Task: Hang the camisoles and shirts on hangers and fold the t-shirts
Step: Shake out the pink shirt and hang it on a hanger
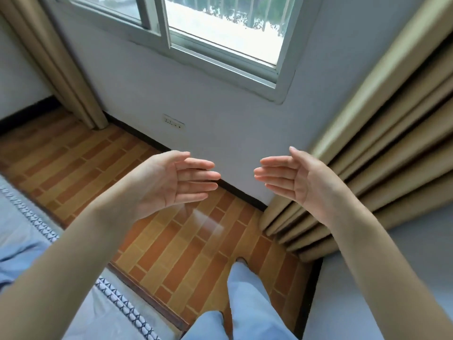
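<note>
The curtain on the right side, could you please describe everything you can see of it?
The curtain is beige, of a thick, matte cloth, and hangs drawn to the right of the window in deep lengthwise folds. It runs slanting from the top right corner down to the brick-patterned floor, where its bunched hem rests by the dark skirting. Its top is out of frame. The right hand is held open in front of it; whether they touch cannot be told.

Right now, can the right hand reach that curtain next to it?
Probably yes. The right hand is open and empty, the tan curtain hangs just beyond it on that side, and nothing lies between them.
</note>
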The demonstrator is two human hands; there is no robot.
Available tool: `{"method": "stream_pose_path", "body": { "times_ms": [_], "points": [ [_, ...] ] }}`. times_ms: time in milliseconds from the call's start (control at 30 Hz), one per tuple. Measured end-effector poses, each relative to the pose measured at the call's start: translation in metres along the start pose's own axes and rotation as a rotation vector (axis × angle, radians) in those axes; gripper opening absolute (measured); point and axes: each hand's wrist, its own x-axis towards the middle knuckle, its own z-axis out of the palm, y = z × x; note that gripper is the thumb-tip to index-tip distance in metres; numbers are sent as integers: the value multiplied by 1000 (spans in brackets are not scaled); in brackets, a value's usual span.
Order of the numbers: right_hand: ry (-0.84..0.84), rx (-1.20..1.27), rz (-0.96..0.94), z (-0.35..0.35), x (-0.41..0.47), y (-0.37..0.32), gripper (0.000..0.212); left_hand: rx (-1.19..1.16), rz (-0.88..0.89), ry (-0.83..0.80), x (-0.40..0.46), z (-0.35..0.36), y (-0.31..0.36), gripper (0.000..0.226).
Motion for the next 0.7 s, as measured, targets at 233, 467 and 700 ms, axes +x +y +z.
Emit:
{"method": "stream_pose_path", "body": {
  "times_ms": [233,467,700],
  "points": [
    [-214,-120,15,-5,117,-51,54,-108,132,197,41,-25,40,46],
    [-444,-194,56,-2,217,-107,52,-278,271,466,75,-43,75,44],
    [-692,-247,162,53,286,-117,49,-442,313,657,65,-70,71,45]
  ]
}}
